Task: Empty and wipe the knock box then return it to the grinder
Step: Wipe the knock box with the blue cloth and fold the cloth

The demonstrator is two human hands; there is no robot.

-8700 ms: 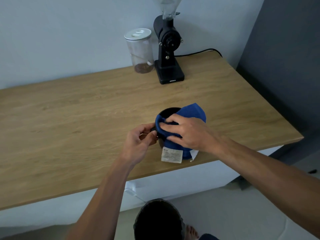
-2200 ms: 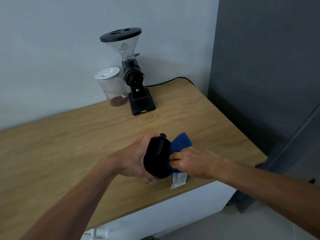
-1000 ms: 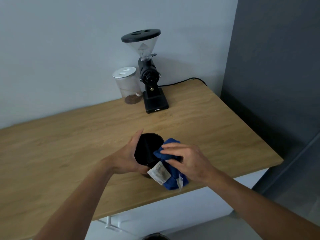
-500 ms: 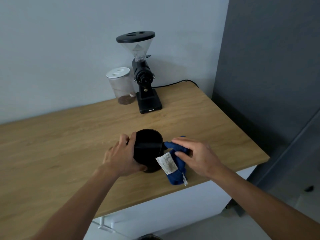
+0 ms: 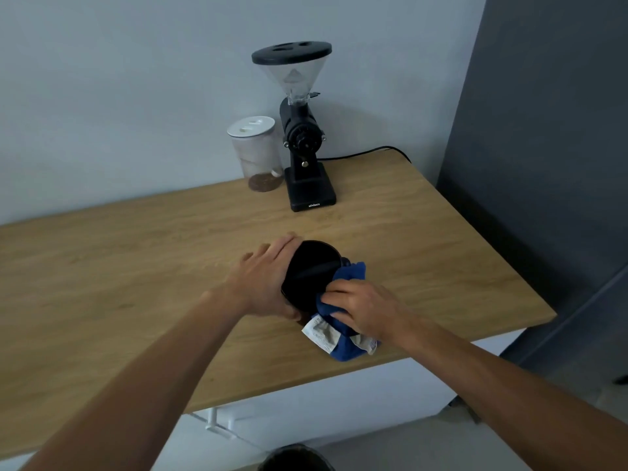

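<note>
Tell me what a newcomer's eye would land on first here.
First, the two hands at the wooden table's near edge: the left hand grips the round black knock box, the right hand presses a blue cloth against it. Next, the black coffee grinder by the wall.

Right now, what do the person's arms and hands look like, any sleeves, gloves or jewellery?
Both forearms are bare all the way to the frame edge, with no sleeves showing. The left hand and right hand wear no gloves, and no rings, watch or bracelet are visible.

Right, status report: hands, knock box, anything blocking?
Left hand steadies knock box. Right hand presses blue cloth against it. Path to grinder unobstructed.
</note>
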